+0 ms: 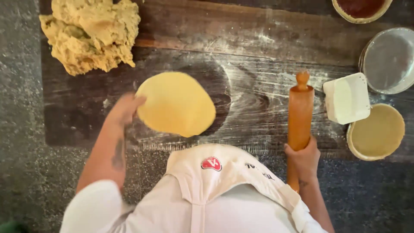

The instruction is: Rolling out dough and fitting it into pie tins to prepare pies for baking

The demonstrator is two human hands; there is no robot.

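Note:
My left hand (123, 110) grips the left edge of a thin round sheet of yellow dough (176, 103) and holds it just above the floured dark wooden board (254, 39). My right hand (304, 157) is closed around the lower part of a wooden rolling pin (300, 110), which lies lengthwise on the board to the right of the sheet. A large rough lump of yellow dough (91, 32) sits at the board's far left corner.
To the right are a white square container (347, 98), a pie tin lined with dough (377, 131), a bare metal pie tin (388, 60) and a dish with dark red filling (361, 8). A speckled grey counter (19, 129) surrounds the board. My white apron (215, 190) fills the bottom.

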